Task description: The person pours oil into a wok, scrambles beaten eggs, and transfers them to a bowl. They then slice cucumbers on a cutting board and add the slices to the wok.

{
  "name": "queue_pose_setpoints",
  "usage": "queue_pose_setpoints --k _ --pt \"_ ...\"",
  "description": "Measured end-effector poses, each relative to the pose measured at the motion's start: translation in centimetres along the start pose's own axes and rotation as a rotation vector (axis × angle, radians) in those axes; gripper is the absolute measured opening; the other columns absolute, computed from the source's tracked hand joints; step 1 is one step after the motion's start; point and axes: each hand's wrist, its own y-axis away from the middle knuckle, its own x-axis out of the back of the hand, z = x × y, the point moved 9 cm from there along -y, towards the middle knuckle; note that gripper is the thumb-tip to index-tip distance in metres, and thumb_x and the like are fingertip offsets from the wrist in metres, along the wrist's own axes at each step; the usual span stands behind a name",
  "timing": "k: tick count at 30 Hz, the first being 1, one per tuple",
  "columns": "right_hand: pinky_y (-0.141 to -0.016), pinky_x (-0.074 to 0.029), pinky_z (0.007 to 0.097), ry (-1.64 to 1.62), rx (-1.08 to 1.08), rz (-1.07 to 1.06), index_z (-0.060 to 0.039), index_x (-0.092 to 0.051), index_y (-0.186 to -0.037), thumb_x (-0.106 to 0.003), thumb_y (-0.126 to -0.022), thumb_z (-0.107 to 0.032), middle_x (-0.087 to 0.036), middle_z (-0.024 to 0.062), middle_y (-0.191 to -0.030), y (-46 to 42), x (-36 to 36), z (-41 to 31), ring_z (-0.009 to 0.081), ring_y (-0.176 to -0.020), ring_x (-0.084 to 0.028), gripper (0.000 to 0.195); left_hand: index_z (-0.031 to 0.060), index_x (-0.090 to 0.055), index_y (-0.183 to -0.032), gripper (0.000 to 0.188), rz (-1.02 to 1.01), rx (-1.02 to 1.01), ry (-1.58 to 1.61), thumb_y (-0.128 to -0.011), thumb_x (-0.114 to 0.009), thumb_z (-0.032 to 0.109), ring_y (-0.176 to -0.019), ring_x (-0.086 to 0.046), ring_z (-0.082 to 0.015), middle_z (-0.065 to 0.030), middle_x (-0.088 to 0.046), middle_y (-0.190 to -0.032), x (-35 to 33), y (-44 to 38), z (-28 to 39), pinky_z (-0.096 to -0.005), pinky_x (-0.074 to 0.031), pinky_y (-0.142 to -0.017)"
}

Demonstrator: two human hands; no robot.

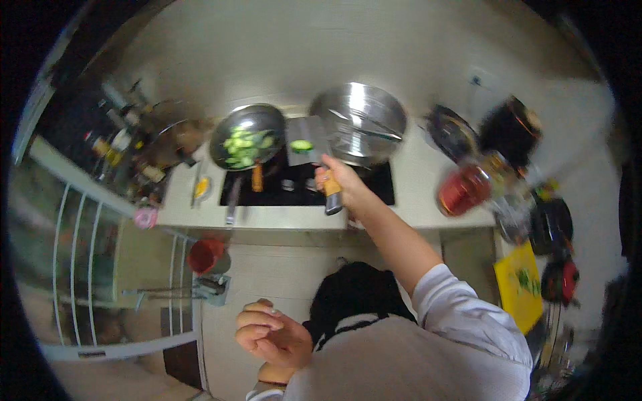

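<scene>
My right hand [343, 183] grips the wood-and-metal handle of a broad cleaver [306, 131], held out over the cooktop [366, 185]. A green vegetable slice, perhaps cucumber [301, 146], lies on the blade. Just left of the blade is a wok [220, 150] with several pale green slices [243, 148] in it. A wooden handle [257, 176] shows at the wok's near rim. To the blade's right stands a large, shiny steel pan [346, 100] with a long utensil across it. My left hand [275, 333] is curled near my body; nothing plainly shows in it.
A blurred red container [464, 189] stands on the right of the counter [421, 210]. Further right lies a yellow cutting board [516, 290] with green scraps. Bottles [118, 143] crowd the left end, near a small dish [202, 188]. A red bucket [204, 256] is below the counter.
</scene>
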Motion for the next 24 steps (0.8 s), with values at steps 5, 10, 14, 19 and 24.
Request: queue_pose_setpoints --k 5,10,14,19,24 --pt "-0.042 -0.039 0.0228 0.005 0.003 -0.178 -0.0105 -0.042 -0.087 -0.044 -0.089 -0.029 -0.045 -0.0003 -0.060 17.3 4.2 -2.9 0.0100 -0.047 -0.043 0.019 0.0098 -0.039 -0.078 0.019 -0.170 -0.073 0.093 -0.087 -0.043 0.027 -0.068 -0.038 -0.0162 -0.0033 -0.040 -0.069 -4.0 5.4 6.1 -0.0310 -0.029 -0.062" --pt "-0.038 -0.031 0.0221 0.141 0.217 -0.041 -0.0114 -0.039 -0.067 -0.035 -0.091 -0.035 -0.035 -0.0025 -0.049 33.4 11.8 -8.1 0.0074 -0.038 -0.035 0.034 0.0106 -0.041 -0.082 0.018 -0.224 -0.266 0.250 -0.086 -0.045 0.028 -0.073 -0.036 -0.0167 -0.0033 -0.038 -0.074 -8.6 11.1 11.5 -0.0325 -0.029 -0.076" --pt "-0.038 -0.032 0.0238 0.127 0.475 0.019 -0.0114 -0.038 -0.073 -0.038 -0.091 -0.032 -0.040 0.0002 -0.053 46.1 22.5 -12.0 0.0102 -0.039 -0.037 0.027 0.0092 -0.043 -0.078 0.016 -0.433 -0.097 0.477 -0.083 -0.048 0.024 -0.066 -0.041 -0.0166 -0.0038 -0.044 -0.068 -18.0 19.9 12.1 -0.0311 -0.031 -0.062" --pt "-0.040 -0.033 0.0252 0.045 0.632 0.457 -0.0117 -0.040 -0.085 -0.041 -0.089 -0.032 -0.042 0.0014 -0.057 61.0 37.0 -13.9 0.0110 -0.041 -0.037 0.021 0.0054 -0.046 -0.092 0.017 -0.823 0.215 0.571 -0.083 -0.049 0.020 -0.085 -0.047 -0.0222 -0.0099 -0.048 -0.086 -30.6 35.1 12.0 -0.0336 -0.039 -0.079" --pt "-0.044 -0.037 0.0256 -0.104 0.732 0.918 -0.0128 -0.042 -0.096 -0.047 -0.086 -0.032 -0.043 0.0002 -0.060 73.4 49.8 -11.9 0.0106 -0.047 -0.040 0.023 0.0009 -0.049 -0.107 0.032 -1.424 0.259 0.375 -0.077 -0.053 0.008 -0.100 -0.046 -0.0295 -0.0159 -0.049 -0.105 -43.3 54.2 11.1 -0.0364 -0.035 -0.087"
